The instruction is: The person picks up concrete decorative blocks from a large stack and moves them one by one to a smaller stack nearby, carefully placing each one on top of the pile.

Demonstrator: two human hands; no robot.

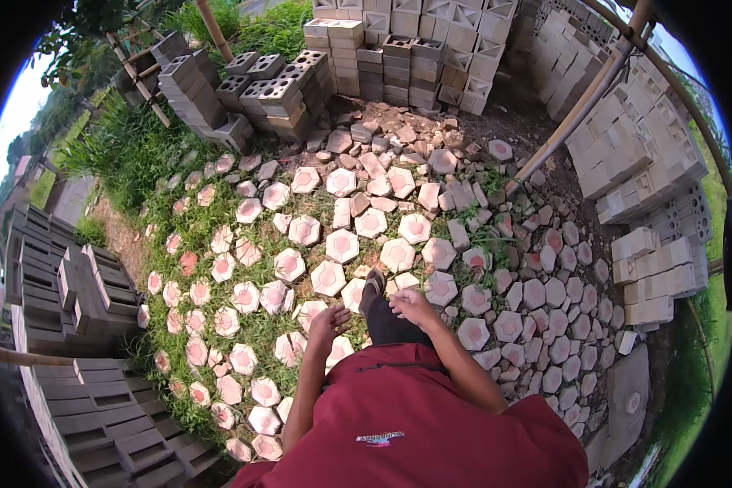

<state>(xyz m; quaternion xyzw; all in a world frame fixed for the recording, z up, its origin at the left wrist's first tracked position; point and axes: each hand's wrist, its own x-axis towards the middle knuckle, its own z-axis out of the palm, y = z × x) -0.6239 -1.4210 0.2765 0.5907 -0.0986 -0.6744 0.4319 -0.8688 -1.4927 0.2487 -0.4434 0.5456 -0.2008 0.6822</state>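
My left hand (328, 323) hangs in front of my body, fingers loosely bent and slightly apart, with nothing seen in it. To its right, my right hand (413, 308) is also free, its fingers loosely curled and pointing inward. Neither hand touches anything. Below them, one sandalled foot (374, 285) stands among hexagonal paving stones (328, 278), which are pale with pinkish centres. These stones are laid across grass and bare soil, with gaps between them. Another hexagonal stone (398, 254) lies just ahead of the foot.
Stacked hollow concrete blocks (272, 93) stand at the back left, and patterned vent blocks (464, 57) at the back. More pale blocks (618, 154) rise on the right beside a slanting pole (577, 114). Grey blocks (114, 415) fill the left side. Broken rubble (382, 130) lies ahead.
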